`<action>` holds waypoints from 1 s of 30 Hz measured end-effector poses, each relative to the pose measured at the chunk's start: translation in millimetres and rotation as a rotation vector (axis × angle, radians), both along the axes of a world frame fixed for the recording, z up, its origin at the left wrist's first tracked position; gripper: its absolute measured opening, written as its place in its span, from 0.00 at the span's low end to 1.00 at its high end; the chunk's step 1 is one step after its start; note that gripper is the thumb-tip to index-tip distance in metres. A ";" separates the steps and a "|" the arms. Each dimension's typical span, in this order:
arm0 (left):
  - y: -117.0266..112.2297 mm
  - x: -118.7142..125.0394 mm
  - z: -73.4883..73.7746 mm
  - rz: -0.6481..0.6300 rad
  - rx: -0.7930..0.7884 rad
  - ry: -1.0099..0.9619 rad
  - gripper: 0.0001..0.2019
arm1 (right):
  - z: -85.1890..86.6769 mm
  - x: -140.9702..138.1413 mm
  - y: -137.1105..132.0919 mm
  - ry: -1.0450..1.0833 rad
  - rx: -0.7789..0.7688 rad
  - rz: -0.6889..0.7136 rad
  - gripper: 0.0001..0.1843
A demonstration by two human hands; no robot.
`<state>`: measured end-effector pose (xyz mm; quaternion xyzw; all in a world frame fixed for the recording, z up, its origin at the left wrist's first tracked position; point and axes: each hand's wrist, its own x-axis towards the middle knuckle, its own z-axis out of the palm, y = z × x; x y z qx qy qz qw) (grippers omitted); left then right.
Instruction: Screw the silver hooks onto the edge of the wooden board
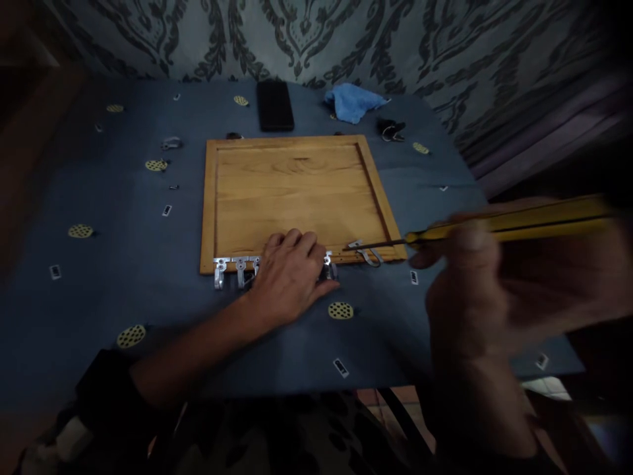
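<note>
A wooden framed board (pixel 291 191) lies on the table, with a row of small metal hooks (pixel 241 269) along its front edge. My left hand (pixel 293 274) presses over that edge, fingers bent on the wood and thumb along the front, covering some hooks. My right hand (pixel 475 284), blurred, grips a screwdriver (pixel 504 223) by its yellow handle. The thin shaft points left, its tip over the front rail. Beside the shaft, a loose-looking metal hook (pixel 370 254) sits askew on the right part of this rail.
On the blue patterned tablecloth (pixel 198 356), a black phone (pixel 275 105), a blue cloth (pixel 355 102) and a small black object (pixel 390 129) lie behind the board. Another metal piece (pixel 171 142) rests to its left. A patterned wall covering (pixel 297 39) rises behind the table.
</note>
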<state>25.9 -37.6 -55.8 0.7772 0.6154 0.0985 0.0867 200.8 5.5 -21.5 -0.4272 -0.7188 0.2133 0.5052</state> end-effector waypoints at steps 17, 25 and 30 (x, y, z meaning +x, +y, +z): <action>0.6 1.2 2.3 0.006 -0.003 0.011 0.23 | -14.1 -8.6 4.6 0.036 0.055 0.018 0.05; 0.9 1.9 2.3 0.005 0.011 0.022 0.23 | -18.9 -6.6 5.8 0.045 -0.049 0.108 0.03; 0.6 0.9 0.9 0.007 0.021 0.010 0.23 | -1.4 -1.5 15.5 0.098 -0.315 0.344 0.08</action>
